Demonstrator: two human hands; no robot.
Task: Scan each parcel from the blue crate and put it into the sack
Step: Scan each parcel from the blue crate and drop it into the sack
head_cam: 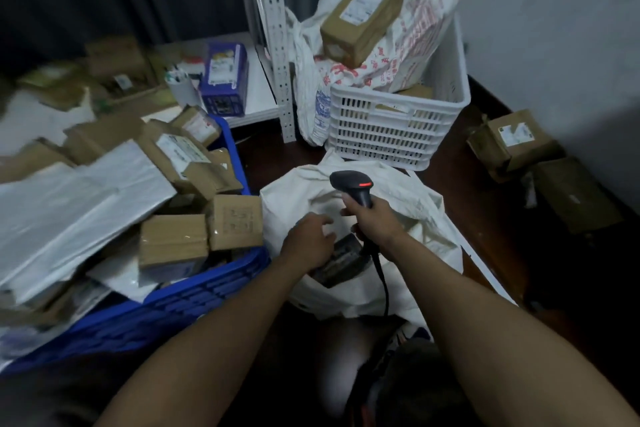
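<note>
A white cloth sack (408, 204) lies open on the floor in front of me. Over its mouth my right hand (375, 220) grips a black barcode scanner (353, 185) by the handle, its red light lit and its cable hanging down. My left hand (308, 243) reaches into the sack mouth with fingers spread, resting on a dark parcel (341, 262) that lies inside. To my left the blue crate (194, 298) is heaped with cardboard boxes (173, 239) and white plastic mailers (69, 208).
A white slotted basket (391, 128) with printed bags and a long cardboard box (363, 12) stands behind the sack. A white shelf upright (277, 45) rises beside it. Brown boxes (516, 142) lie on the dark floor at right by the wall. More boxes sit on the low shelf at back left.
</note>
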